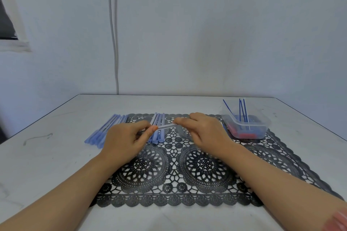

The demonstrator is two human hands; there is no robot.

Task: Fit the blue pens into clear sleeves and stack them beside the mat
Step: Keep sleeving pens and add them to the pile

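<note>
Your hands meet just above the middle of the frame, over the far half of the black lace-pattern mat (pixel 187 174). Your left hand (pixel 125 138) pinches one end of a slim clear plastic sleeve (pixel 166 126) between thumb and forefinger. Your right hand (pixel 203 130) pinches the other end with curled fingertips. That keeps the sleeve level and steady between them, a hold suited to feeding a core straight along its length. I cannot say whether a blue core is already inside, because the sleeve is thin and slightly blurred.

Just behind the sleeve, a short row of pale blue capped pens (pixel 158 135) lies on the mat within easy reach. It is probably stock you are working through. A larger fanned pile of matching pale blue pens (pixel 103 130) lies on the white tabletop (pixel 56 155) against the mat's left edge. I read this pile as the finished stack (it lies where the task wants it).

At the right of the frame, a clear rectangular plastic tub (pixel 262 126) sits on the mat's far right corner. Thin dark blue refill rods (pixel 240 108) lean upright in it with their tips above the rim, easy for you to pluck out one at a time. Small red and dark blue pieces (pixel 244 134) cover its floor.
</note>
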